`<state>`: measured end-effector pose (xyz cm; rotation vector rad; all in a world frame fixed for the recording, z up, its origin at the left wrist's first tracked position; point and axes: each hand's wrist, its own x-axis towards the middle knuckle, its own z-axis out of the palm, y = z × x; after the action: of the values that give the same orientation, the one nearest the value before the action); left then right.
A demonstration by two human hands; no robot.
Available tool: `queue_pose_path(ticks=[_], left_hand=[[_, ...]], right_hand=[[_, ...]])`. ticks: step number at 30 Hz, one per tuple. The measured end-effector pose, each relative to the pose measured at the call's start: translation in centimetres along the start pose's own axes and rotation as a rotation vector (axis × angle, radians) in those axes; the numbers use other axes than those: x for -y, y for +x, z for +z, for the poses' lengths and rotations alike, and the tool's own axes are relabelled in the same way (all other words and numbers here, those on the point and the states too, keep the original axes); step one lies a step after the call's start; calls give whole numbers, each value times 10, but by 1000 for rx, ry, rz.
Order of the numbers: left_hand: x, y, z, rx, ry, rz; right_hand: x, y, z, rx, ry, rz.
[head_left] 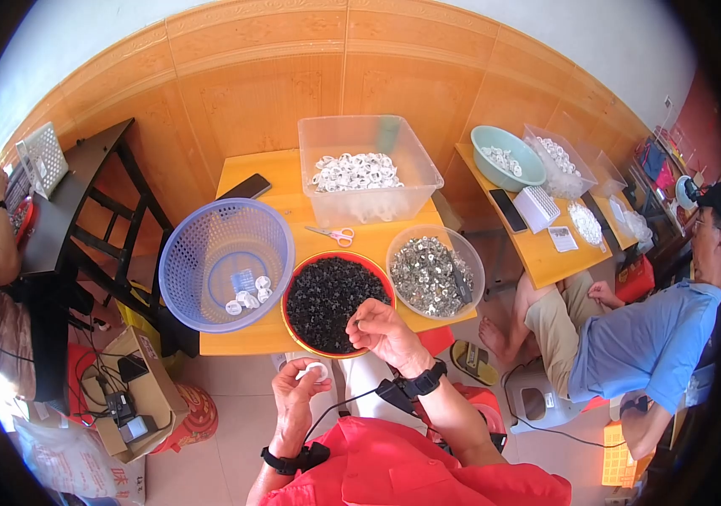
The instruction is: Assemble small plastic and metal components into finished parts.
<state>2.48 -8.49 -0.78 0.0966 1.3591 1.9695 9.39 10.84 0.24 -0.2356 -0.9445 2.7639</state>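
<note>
L hand (pixel 296 391) pinches wht disc (pixel 319 370); R hand (pixel 390 331) over blk pcs (pixel 331 293).

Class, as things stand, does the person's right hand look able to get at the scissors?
Probably yes: the right hand is by the bowl of black pieces, and the scissors lie uncovered on the table beyond it, before the clear bin. That hand is pinched, so may need to open first.
</note>
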Motion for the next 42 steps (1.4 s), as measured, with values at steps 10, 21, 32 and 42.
queue_pose_path(ticks=[10, 21, 32, 42], left_hand=[[-1, -1, 0, -6, 3, -10], [-2, -3, 5, -26, 28, 11], [-4, -6, 10, 39, 79, 51], [-5, -9, 15, 45, 89, 133]], right_hand=[[0, 2, -4, -18, 38, -68], [4, 4, 0, -163, -233, -96], [-14, -17, 14, -234, -299, 9], [-29, -36, 53, -138, -1133, -443]])
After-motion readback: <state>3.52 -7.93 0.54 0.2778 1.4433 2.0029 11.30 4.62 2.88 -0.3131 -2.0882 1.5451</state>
